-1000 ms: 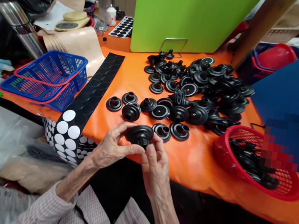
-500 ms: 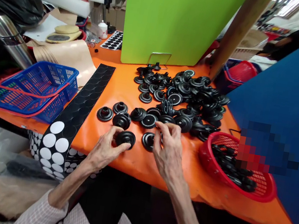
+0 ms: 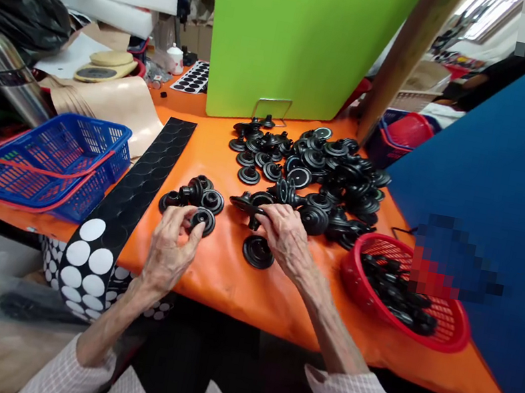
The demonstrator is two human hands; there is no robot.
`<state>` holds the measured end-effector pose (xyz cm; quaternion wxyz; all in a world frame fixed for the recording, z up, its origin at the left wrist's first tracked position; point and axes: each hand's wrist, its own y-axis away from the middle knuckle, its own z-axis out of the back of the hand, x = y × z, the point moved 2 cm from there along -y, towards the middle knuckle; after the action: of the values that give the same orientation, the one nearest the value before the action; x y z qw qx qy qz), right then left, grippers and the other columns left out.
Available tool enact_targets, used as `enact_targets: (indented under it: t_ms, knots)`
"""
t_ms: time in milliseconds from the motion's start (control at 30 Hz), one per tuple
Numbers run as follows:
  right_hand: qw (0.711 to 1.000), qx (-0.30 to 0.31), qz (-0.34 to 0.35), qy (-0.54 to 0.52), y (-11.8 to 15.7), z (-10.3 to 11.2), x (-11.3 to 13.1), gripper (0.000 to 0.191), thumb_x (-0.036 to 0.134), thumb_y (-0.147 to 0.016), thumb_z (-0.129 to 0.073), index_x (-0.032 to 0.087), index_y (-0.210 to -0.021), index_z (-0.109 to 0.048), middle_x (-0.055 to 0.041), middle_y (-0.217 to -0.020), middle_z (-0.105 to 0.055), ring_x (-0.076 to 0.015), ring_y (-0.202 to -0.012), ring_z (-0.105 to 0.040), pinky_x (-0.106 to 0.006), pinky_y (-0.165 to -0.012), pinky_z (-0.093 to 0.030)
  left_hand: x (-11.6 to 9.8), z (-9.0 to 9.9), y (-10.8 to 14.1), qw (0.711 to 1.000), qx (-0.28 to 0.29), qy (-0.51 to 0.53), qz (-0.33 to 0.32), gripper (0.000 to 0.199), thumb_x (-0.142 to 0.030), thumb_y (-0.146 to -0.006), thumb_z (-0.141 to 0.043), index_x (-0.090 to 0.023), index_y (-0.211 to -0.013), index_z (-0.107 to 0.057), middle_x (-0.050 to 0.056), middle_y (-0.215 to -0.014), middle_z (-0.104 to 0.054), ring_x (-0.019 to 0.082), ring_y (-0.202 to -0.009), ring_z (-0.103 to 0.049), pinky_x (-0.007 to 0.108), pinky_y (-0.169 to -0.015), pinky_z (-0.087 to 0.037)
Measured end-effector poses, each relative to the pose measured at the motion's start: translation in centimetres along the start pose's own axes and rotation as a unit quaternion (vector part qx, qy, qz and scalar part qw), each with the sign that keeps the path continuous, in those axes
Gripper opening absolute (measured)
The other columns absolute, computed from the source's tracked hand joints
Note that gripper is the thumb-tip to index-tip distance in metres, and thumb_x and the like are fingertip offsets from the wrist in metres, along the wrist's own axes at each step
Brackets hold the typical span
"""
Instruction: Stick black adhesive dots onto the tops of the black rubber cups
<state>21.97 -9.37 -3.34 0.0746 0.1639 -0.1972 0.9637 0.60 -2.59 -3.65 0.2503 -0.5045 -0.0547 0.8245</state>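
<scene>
My left hand (image 3: 167,251) holds a black rubber flanged grommet (image 3: 202,221) between thumb and fingers, at the edge of a small bunch of similar grommets (image 3: 194,195). My right hand (image 3: 285,240) pinches another black rubber part (image 3: 247,204) by its fingertips, close to the large heap of black grommets (image 3: 306,163). Just below that hand, a single grommet (image 3: 258,252) lies apart on the orange table cover (image 3: 222,277).
A red basket (image 3: 452,331) of black parts stands at the right, below a blue board (image 3: 496,197). A green board (image 3: 295,39) rises behind the heap. Stacked blue baskets (image 3: 62,151) and a black strip of round stickers (image 3: 128,179) lie at the left.
Both hands have moved up the table, the left onto the bunch of grommets and the right now pinching a part. The view has turned slightly left.
</scene>
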Motion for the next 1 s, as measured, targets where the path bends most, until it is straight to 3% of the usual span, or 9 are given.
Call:
enact_targets:
  t_ms: [167, 267, 400, 500, 667, 733, 833, 900, 1000]
  knots:
    - [0.967, -0.032, -0.118, -0.225, 0.2, 1.2, -0.1, 0.027, 0.041, -0.092, -0.041, 0.022, -0.08, -0.057, 0.0003, -0.072, -0.057, -0.0159, -0.066, -0.049, -0.029, -0.066, -0.038, -2.3, -2.7, -0.5, 0.97, 0.126, 0.176, 0.115, 0.025, -0.036, -0.087, -0.052, -0.017, -0.098, -0.064, 0.008, -0.093, -0.066, 0.018, -0.078, -0.064, 0.03, -0.07, -0.053]
    - [0.936, -0.014, -0.14, -0.323, 0.5, 2.4, 0.5, 0.032, 0.048, -0.088, -0.046, 0.022, -0.07, -0.051, 0.0033, -0.066, -0.048, -0.0131, -0.063, -0.042, -0.026, -0.063, -0.035, -2.9, -4.0, -1.9, 0.984, 0.069, 0.14, 0.087, 0.03, -0.034, -0.085, -0.054, -0.016, -0.108, -0.062, 0.011, -0.109, -0.062, 0.018, -0.083, -0.062, 0.032, -0.074, -0.051]
    - [0.898, 0.002, -0.156, -0.411, 1.4, 3.1, 1.5, 0.034, 0.052, -0.085, -0.05, 0.021, -0.073, -0.054, 0.0032, -0.07, -0.049, -0.0128, -0.067, -0.042, -0.025, -0.063, -0.036, -2.9, -5.2, -3.8, 0.982, 0.114, 0.148, 0.035, 0.023, -0.03, -0.082, -0.057, -0.017, -0.1, -0.061, 0.009, -0.103, -0.063, 0.019, -0.09, -0.059, 0.034, -0.085, -0.048]
    - [0.856, -0.027, -0.198, -0.476, 2.8, 2.5, 2.2, 0.035, 0.054, -0.085, -0.052, 0.021, -0.076, -0.058, 0.0024, -0.074, -0.055, -0.0131, -0.07, -0.047, -0.025, -0.067, -0.04, -2.7, -5.5, -3.8, 0.947, 0.177, 0.243, 0.112, 0.022, -0.036, -0.079, -0.061, -0.018, -0.089, -0.057, 0.003, -0.082, -0.061, 0.016, -0.077, -0.06, 0.029, -0.073, -0.049]
    - [0.775, -0.139, -0.277, -0.55, 7.6, 2.2, 2.3, 0.037, 0.056, -0.085, -0.055, 0.022, -0.091, -0.067, -0.0037, -0.091, -0.067, -0.0206, -0.089, -0.06, -0.035, -0.08, -0.051, -2.9, -4.8, -1.1, 0.919, 0.187, 0.285, 0.199, 0.033, -0.045, -0.072, -0.068, -0.016, -0.084, -0.058, 0.001, -0.08, -0.06, 0.013, -0.072, -0.057, 0.023, -0.066, -0.045]
    - [0.792, -0.168, -0.297, -0.507, 9.7, 2.7, 1.6, 0.039, 0.056, -0.087, -0.052, 0.022, -0.096, -0.068, -0.0052, -0.091, -0.069, -0.0228, -0.09, -0.062, -0.038, -0.08, -0.052, -2.1, -4.1, 0.0, 0.918, 0.176, 0.264, 0.236, 0.042, -0.051, -0.067, -0.07, -0.016, -0.085, -0.059, 0.002, -0.08, -0.061, 0.014, -0.072, -0.057, 0.023, -0.064, -0.046]
    - [0.891, -0.204, -0.292, -0.283, 11.6, 3.3, -0.1, 0.035, 0.048, -0.091, -0.046, 0.021, -0.096, -0.068, -0.0067, -0.089, -0.067, -0.0238, -0.088, -0.061, -0.041, -0.084, -0.052, -0.2, -3.6, 1.1, 0.934, 0.174, 0.195, 0.243, 0.053, -0.057, -0.069, -0.068, -0.018, -0.104, -0.059, 0.003, -0.087, -0.062, 0.017, -0.076, -0.06, 0.027, -0.064, -0.049]
    - [0.931, -0.22, -0.264, -0.125, 12.1, 3.0, -0.8, 0.032, 0.043, -0.092, -0.045, 0.021, -0.1, -0.067, -0.0103, -0.095, -0.066, -0.0268, -0.094, -0.059, -0.047, -0.089, -0.05, 0.5, -3.6, 1.4, 0.961, 0.172, 0.116, 0.181, 0.049, -0.055, -0.076, -0.061, -0.021, -0.11, -0.061, 0.004, -0.092, -0.06, 0.02, -0.082, -0.062, 0.032, -0.071, -0.052]
    - [0.95, -0.209, -0.229, -0.044, 12.1, 2.5, -1.1, 0.032, 0.041, -0.09, -0.05, 0.022, -0.111, -0.065, -0.0143, -0.11, -0.063, -0.0304, -0.106, -0.056, -0.05, -0.095, -0.048, 0.7, -3.7, 1.8, 0.985, 0.159, -0.001, 0.061, 0.042, -0.052, -0.084, -0.049, -0.022, -0.109, -0.066, 0.006, -0.098, -0.055, 0.023, -0.091, -0.061, 0.04, -0.085, -0.052]
